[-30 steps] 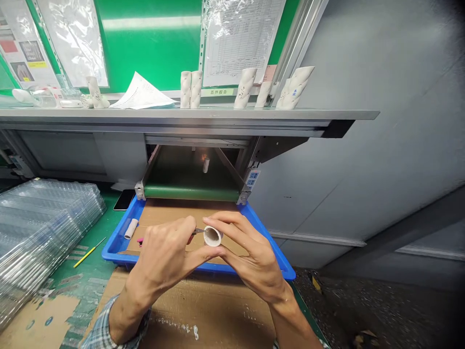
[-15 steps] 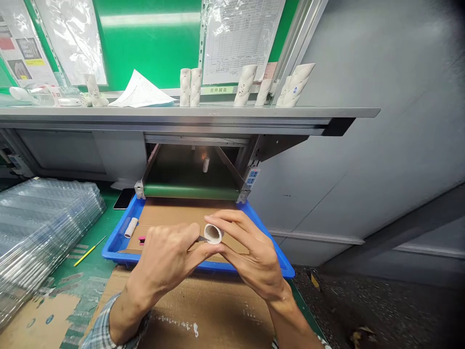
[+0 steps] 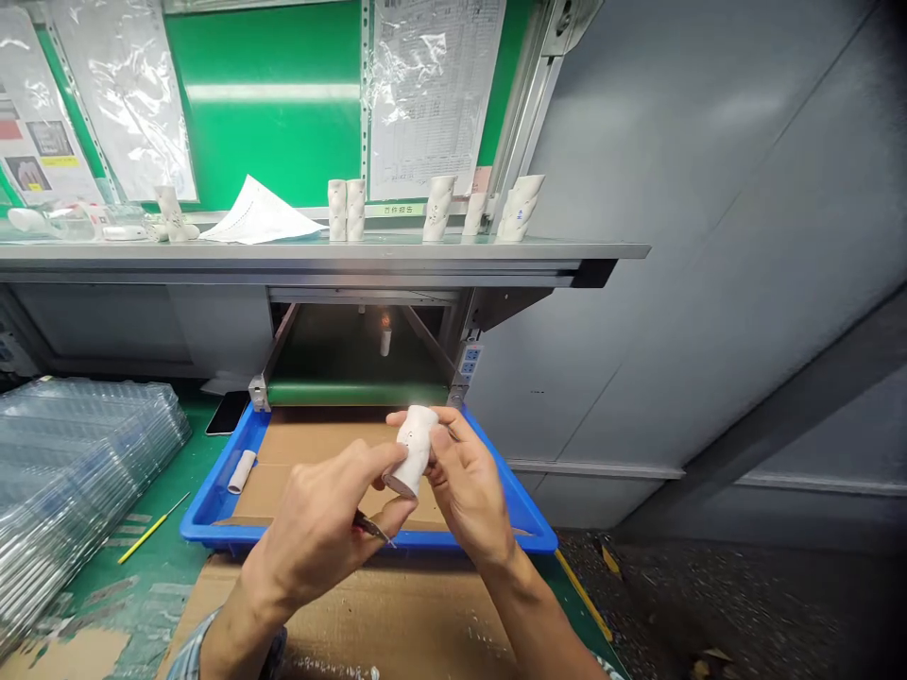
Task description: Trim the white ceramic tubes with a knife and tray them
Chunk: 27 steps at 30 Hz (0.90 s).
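Over the blue tray, a short white tube with a twisted surface and small dark marks is held tilted, its lower open end toward me. My right hand is closed around its right side, thumb in front and fingers behind. My left hand touches the tube's lower left with its fingertips. That same hand is closed on a slim, dark, pointed metal tool, its tip sticking out below the tube. Most of the tool is hidden in the palm, so its exact kind does not show.
The blue tray is lined with cardboard and holds another white tube. Behind it a green conveyor belt carries a tube. Clear plastic trays, a yellow pen-like tool and a phone lie left. A shelf crosses above.
The tube has turned from its open end facing me to showing its side. The pointed tool has moved from the tube's rim to below it. The view has shifted slightly.
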Each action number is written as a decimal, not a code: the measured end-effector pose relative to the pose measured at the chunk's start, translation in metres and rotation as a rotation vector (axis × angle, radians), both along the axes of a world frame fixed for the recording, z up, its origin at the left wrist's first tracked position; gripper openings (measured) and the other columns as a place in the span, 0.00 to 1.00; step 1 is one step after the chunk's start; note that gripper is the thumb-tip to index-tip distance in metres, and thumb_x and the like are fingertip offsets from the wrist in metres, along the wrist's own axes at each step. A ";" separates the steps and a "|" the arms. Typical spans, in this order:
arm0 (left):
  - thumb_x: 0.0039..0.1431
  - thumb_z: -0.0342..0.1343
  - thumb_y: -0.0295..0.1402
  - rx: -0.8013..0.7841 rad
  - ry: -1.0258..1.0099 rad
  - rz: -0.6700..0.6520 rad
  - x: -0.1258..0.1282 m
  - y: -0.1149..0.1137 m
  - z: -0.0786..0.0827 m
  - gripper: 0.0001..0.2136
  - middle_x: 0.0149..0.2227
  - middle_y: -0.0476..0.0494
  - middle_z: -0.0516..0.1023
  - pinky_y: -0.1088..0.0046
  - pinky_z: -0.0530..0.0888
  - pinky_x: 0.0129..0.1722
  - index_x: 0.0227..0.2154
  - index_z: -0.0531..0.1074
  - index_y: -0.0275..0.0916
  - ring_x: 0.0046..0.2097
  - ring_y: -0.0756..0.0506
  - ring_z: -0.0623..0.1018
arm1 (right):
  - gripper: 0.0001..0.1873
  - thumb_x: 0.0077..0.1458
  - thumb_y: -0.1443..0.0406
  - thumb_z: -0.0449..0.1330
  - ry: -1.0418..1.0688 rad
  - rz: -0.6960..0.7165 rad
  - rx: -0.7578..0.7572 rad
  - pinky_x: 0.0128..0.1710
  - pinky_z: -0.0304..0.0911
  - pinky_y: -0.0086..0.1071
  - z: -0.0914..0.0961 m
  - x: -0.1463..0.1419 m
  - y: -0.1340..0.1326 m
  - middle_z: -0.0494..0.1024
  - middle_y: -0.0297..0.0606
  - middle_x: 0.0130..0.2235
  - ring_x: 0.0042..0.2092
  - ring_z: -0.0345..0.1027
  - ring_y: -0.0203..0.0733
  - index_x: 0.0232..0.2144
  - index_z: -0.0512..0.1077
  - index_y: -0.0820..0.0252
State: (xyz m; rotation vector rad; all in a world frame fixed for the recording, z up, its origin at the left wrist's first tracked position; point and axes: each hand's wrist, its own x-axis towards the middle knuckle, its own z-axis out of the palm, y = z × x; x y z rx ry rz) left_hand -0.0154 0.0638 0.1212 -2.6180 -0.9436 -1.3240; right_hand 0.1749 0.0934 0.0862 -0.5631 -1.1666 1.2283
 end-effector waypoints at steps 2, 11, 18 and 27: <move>0.77 0.55 0.33 0.070 -0.024 -0.001 0.002 0.000 0.001 0.12 0.35 0.51 0.77 0.77 0.68 0.26 0.58 0.68 0.40 0.27 0.52 0.74 | 0.24 0.72 0.43 0.60 -0.090 0.034 -0.022 0.45 0.81 0.38 -0.003 0.000 0.005 0.85 0.47 0.52 0.41 0.82 0.43 0.47 0.77 0.58; 0.78 0.57 0.40 0.169 -0.085 -0.022 0.001 -0.003 0.005 0.10 0.27 0.54 0.71 0.76 0.64 0.23 0.50 0.70 0.39 0.23 0.52 0.69 | 0.25 0.64 0.44 0.68 -0.265 0.088 -0.024 0.32 0.76 0.30 0.004 -0.001 0.011 0.83 0.38 0.36 0.33 0.76 0.39 0.34 0.77 0.59; 0.78 0.55 0.47 0.219 -0.072 0.036 0.001 -0.012 0.009 0.13 0.25 0.56 0.70 0.72 0.62 0.24 0.45 0.70 0.41 0.23 0.52 0.70 | 0.23 0.74 0.52 0.60 -0.483 -0.269 0.302 0.32 0.74 0.30 -0.003 0.007 0.008 0.84 0.38 0.35 0.28 0.74 0.36 0.31 0.83 0.57; 0.76 0.58 0.46 0.253 -0.071 0.024 0.002 -0.015 0.019 0.14 0.29 0.49 0.80 0.72 0.68 0.25 0.44 0.73 0.39 0.25 0.50 0.75 | 0.18 0.74 0.54 0.62 -0.517 -0.382 0.424 0.29 0.76 0.30 0.007 0.032 0.000 0.85 0.36 0.30 0.27 0.79 0.38 0.36 0.85 0.54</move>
